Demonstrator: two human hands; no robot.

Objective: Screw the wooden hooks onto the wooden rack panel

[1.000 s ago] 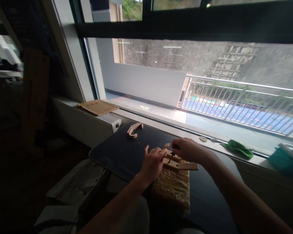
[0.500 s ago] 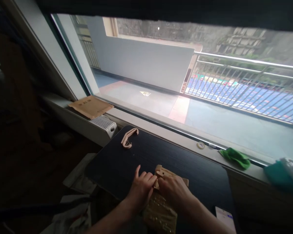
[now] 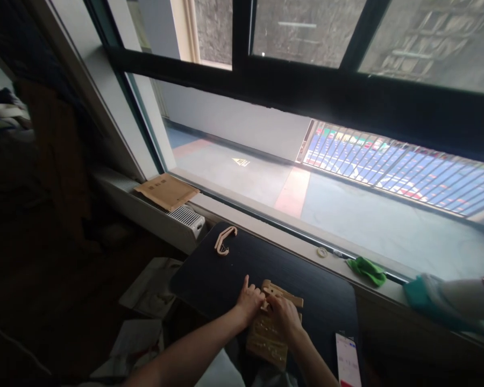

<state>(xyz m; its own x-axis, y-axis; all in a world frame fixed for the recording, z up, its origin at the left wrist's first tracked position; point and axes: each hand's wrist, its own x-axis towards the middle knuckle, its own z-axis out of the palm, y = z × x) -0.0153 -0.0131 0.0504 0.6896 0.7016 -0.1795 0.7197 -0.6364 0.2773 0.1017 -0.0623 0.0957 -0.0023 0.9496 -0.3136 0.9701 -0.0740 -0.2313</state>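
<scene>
My left hand [image 3: 250,302] is closed at the left end of a pale wooden piece [image 3: 290,296] with small holes. One finger of that hand sticks up. My right hand [image 3: 284,314] lies over the piece from the other side, its fingers curled in; what they pinch is hidden. The fingertips of both hands meet over the wood. Under them, toward my body, a brown package wrapped in shiny tape [image 3: 266,346] lies at the table's near edge. Farther off on the dark table [image 3: 306,274] rests a curved pale handle-like piece [image 3: 226,241] with thin screws sticking out.
A phone [image 3: 347,359] with a lit screen lies at the table's right edge. Along the window sill are a tape roll [image 3: 321,252], a green cloth [image 3: 367,270] and a teal item [image 3: 423,301]. A cardboard envelope [image 3: 167,192] sits on the radiator [image 3: 187,216]. Papers lie lower left.
The camera has tilted up and shifted, so more window frame shows at the top. Both hands stay at the wooden piece, with fingers in much the same pose.
</scene>
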